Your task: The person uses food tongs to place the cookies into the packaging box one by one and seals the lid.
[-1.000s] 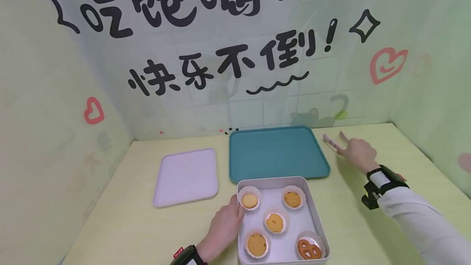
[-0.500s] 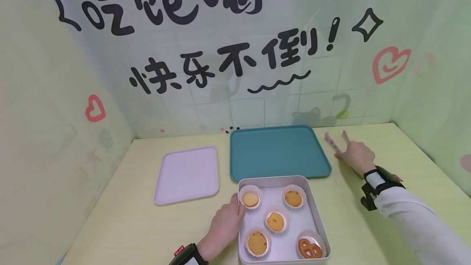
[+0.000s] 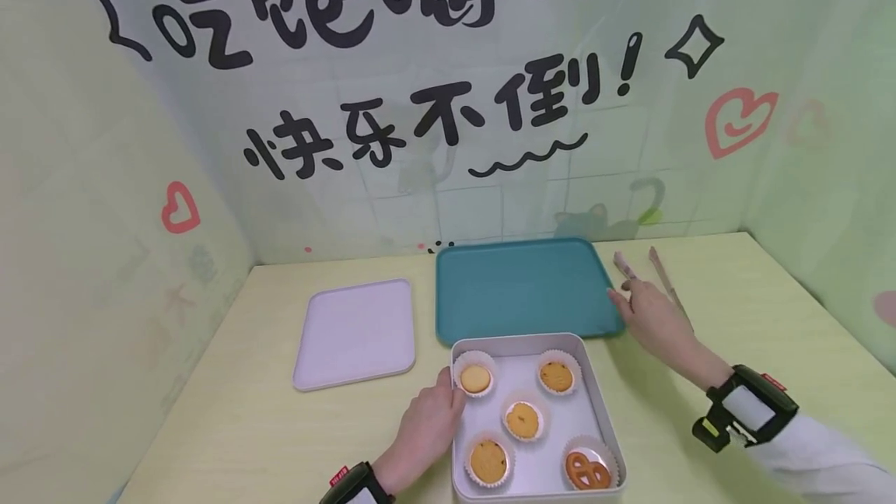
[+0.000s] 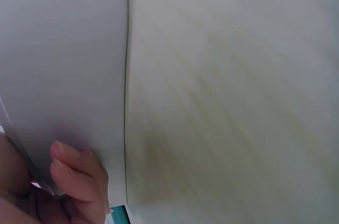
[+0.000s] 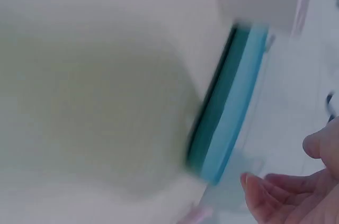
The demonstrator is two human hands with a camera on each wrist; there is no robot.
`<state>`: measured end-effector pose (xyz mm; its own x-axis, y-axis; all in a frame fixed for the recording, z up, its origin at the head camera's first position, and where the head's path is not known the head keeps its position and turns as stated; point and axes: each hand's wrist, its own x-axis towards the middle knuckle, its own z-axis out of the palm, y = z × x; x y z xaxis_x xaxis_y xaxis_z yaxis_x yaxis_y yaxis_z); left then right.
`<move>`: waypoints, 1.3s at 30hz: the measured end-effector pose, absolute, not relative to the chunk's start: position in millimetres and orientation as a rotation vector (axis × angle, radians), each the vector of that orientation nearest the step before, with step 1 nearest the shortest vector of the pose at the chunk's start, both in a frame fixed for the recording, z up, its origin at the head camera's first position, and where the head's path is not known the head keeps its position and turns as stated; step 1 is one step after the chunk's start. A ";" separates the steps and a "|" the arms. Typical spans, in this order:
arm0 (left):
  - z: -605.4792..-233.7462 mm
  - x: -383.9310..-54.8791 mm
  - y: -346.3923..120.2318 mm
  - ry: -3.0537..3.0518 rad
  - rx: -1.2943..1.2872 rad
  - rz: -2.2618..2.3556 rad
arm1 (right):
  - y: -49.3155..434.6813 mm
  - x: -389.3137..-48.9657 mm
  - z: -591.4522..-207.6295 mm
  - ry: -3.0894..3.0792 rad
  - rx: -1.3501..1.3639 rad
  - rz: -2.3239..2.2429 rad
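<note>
A pale lilac square baking tin (image 3: 607, 403) holds several round cookies and a pretzel (image 3: 588, 471), each in a paper cup. My left hand (image 3: 428, 422) grips its left wall, thumb at the rim; in the left wrist view the fingers bend against the tin's outer side (image 4: 69, 65). Beside the right edge of the teal tray (image 3: 525, 290), my right hand (image 3: 658, 325) hovers with loosely bent fingers and nothing in them. Pinkish tongs (image 3: 668, 285) lie spread on the table behind it, partly hidden by the hand. The right wrist view is blurred.
A flat lilac tray (image 3: 355, 335) lies left of the tin on the pale wooden table (image 3: 231, 411). Printed wall sheets (image 3: 392, 208) enclose the table at the back and both sides.
My right hand has let go of the tongs and moved left and nearer, toward the teal tray's right edge. The left hand and the tin have stayed in place.
</note>
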<state>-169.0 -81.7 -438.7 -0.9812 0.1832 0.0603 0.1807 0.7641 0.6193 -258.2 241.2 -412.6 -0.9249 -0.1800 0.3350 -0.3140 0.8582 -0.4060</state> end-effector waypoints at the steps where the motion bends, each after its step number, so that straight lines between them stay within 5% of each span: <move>1: -438.6 -168.8 -82.4 2.955 0.302 1.033 | 233.0 -250.4 -411.2 -2.773 0.402 0.748; 12: -434.2 -171.0 -85.9 2.912 0.320 1.028 | 186.5 -186.9 -422.5 -3.131 0.230 1.135; 19: -419.4 -186.8 -114.2 2.949 0.182 1.007 | 181.4 -183.9 -427.8 -3.096 0.229 1.173; 27: -411.5 -218.5 -204.8 3.211 -0.228 0.452 | 180.9 -183.8 -427.5 -3.076 0.272 1.153; 39: -419.9 -205.1 -259.1 2.947 -0.388 0.293 | 181.8 -185.0 -429.3 -3.019 0.343 1.098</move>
<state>-205.1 -259.1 -419.9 -0.9545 -0.2395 -0.1777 -0.2698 0.9474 0.1724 -185.0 181.8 -429.3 -0.9735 -0.2283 -0.0115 -0.1675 0.7470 -0.6433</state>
